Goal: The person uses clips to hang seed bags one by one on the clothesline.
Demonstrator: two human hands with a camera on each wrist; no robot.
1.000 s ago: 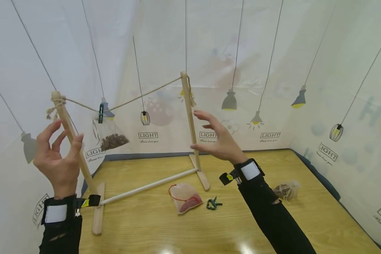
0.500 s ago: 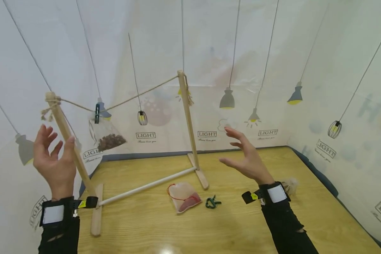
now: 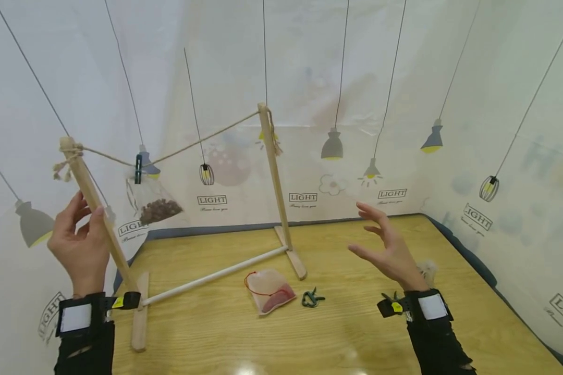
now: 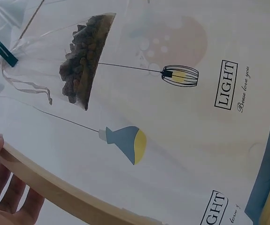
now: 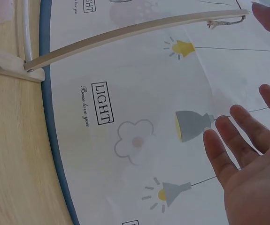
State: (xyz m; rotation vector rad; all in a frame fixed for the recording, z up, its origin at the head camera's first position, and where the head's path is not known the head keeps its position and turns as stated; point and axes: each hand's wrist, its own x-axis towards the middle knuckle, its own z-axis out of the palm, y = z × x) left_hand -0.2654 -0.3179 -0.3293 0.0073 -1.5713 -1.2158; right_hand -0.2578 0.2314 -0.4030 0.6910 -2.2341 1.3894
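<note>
My left hand (image 3: pixel 82 245) is at the left wooden post (image 3: pixel 94 190) of a small rope stand; the thumb lies against it and the fingers bend behind it, holding it lightly. A dark green clip (image 3: pixel 138 169) on the rope (image 3: pixel 194 143) grips a clear drawstring pouch of brown bits (image 3: pixel 159 211), which hangs tilted beside this post. In the left wrist view the same pouch (image 4: pixel 85 61) hangs from its clip (image 4: pixel 1 48). Over the right part of the table, my right hand (image 3: pixel 391 250) is raised with spread fingers and holds nothing.
On the table (image 3: pixel 206 333) lie a sheer pouch with a red cord (image 3: pixel 269 291) and a loose green clip (image 3: pixel 313 298). Another clear pouch (image 3: pixel 428 271) is partly hidden behind the right wrist. A white bar (image 3: pixel 216 274) joins the stand's feet; a printed backdrop rises behind.
My right hand has moved right and down, away from the right post. The fingers of my left hand, looser before, have closed in on the left post. The view has shifted slightly.
</note>
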